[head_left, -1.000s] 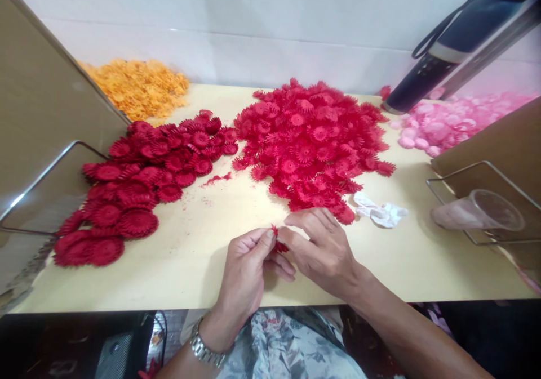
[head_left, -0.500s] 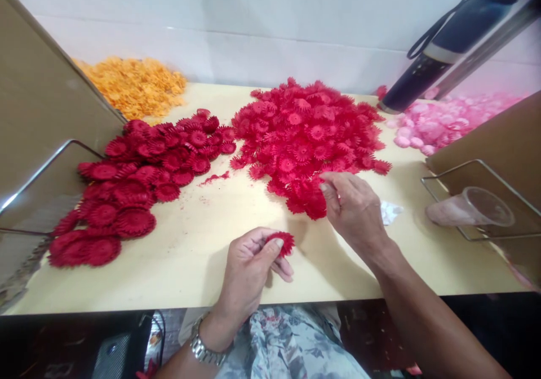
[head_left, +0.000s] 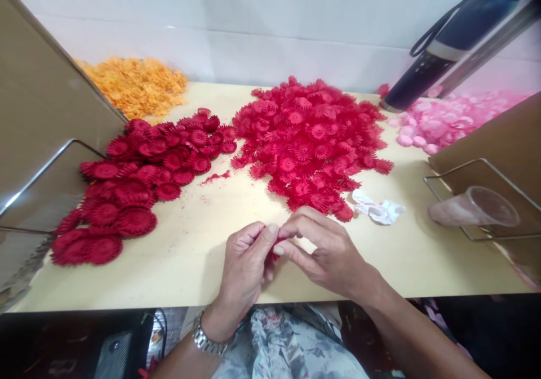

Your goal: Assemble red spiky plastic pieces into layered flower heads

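Near the table's front edge, my left hand pinches a red fringed flower piece, mostly hidden by fingers. My right hand meets it there, its thumb and fingertips closed on the piece's right side. Beyond the hands lies a large heap of bright red fringed flower pieces. On the left, darker red round pieces lie in overlapping stacks.
An orange petal pile sits at the back left, pink pieces at the back right. Crumpled white tissue, a plastic cup in a wire holder and a leaning dark bottle are on the right. Cardboard panels stand at both sides.
My right hand has moved from the heap's front edge down and left to my left hand and closed on the red piece. More of the tissue and heap now shows.
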`<state>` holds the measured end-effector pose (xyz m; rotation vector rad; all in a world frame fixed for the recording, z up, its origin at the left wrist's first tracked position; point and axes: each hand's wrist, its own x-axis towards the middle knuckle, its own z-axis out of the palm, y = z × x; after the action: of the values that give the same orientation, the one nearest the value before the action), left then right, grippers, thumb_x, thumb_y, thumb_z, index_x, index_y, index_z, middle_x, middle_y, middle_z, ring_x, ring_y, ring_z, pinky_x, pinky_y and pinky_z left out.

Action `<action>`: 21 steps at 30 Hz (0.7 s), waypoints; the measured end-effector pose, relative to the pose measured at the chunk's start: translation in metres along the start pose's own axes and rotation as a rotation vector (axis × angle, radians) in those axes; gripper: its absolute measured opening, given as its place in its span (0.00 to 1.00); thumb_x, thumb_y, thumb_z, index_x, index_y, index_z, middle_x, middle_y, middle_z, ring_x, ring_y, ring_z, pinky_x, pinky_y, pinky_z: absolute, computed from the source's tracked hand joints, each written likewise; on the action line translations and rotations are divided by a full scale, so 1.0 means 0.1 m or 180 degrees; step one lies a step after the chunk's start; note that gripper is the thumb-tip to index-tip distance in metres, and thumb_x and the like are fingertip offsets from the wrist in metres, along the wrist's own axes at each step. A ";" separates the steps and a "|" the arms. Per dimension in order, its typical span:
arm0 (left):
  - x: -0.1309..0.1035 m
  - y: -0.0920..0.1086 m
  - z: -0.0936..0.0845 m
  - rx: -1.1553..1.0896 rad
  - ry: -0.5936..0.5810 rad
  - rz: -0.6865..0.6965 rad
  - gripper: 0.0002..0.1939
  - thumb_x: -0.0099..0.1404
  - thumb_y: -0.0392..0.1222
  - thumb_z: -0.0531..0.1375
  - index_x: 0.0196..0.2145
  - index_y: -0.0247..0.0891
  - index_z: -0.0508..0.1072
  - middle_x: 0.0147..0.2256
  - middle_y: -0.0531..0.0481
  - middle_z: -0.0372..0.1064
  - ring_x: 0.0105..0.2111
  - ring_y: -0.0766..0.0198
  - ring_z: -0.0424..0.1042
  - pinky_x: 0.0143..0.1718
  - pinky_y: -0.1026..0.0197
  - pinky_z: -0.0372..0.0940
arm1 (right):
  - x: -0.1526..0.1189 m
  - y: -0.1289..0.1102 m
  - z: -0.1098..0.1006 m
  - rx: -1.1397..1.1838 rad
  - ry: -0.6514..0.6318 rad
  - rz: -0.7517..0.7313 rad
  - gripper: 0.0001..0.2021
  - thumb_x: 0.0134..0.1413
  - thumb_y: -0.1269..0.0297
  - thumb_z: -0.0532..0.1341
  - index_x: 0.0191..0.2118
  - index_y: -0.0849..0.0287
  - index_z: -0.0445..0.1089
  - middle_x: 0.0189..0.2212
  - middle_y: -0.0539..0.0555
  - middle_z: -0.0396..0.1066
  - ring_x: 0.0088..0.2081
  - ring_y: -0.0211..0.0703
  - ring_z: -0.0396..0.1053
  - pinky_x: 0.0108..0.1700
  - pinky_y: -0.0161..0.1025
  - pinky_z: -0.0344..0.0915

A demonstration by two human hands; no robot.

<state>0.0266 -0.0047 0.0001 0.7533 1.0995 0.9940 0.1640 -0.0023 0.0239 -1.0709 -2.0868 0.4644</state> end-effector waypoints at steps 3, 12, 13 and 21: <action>0.01 -0.03 -0.01 0.0023 -0.0070 -0.0019 0.20 0.59 0.54 0.57 0.21 0.34 0.67 0.13 0.56 0.61 0.09 0.73 0.58 0.08 0.72 0.51 | -0.01 0.03 0.02 -0.0292 -0.0198 0.0001 0.03 0.54 0.70 0.57 0.32 0.63 0.67 0.27 0.54 0.66 0.30 0.40 0.64 0.32 0.37 0.63; -0.02 -0.01 -0.13 -0.0042 -0.0709 -0.0173 0.15 0.59 0.49 0.58 0.26 0.33 0.70 0.13 0.54 0.64 0.12 0.69 0.64 0.14 0.69 0.58 | -0.03 0.11 0.06 -0.0568 -0.0092 -0.0103 0.04 0.54 0.75 0.55 0.32 0.64 0.67 0.28 0.57 0.67 0.31 0.42 0.64 0.32 0.38 0.62; -0.02 -0.02 -0.14 0.0025 -0.0796 -0.0189 0.13 0.58 0.48 0.59 0.29 0.33 0.71 0.13 0.54 0.66 0.13 0.69 0.64 0.14 0.69 0.59 | -0.03 0.11 0.07 -0.0475 -0.0060 -0.0069 0.06 0.54 0.76 0.54 0.32 0.63 0.67 0.28 0.56 0.67 0.31 0.42 0.64 0.32 0.38 0.62; -0.03 -0.04 -0.13 -0.0045 -0.0666 -0.0263 0.14 0.58 0.46 0.59 0.36 0.30 0.72 0.13 0.53 0.66 0.12 0.69 0.64 0.14 0.69 0.60 | -0.05 0.11 0.05 0.0005 -0.0083 0.0138 0.06 0.56 0.74 0.53 0.33 0.62 0.67 0.28 0.55 0.66 0.30 0.41 0.63 0.31 0.37 0.62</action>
<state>0.0149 -0.0091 -0.0066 0.7758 0.9334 0.8324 0.1682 -0.0003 0.0116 -1.1167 -2.0891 0.5036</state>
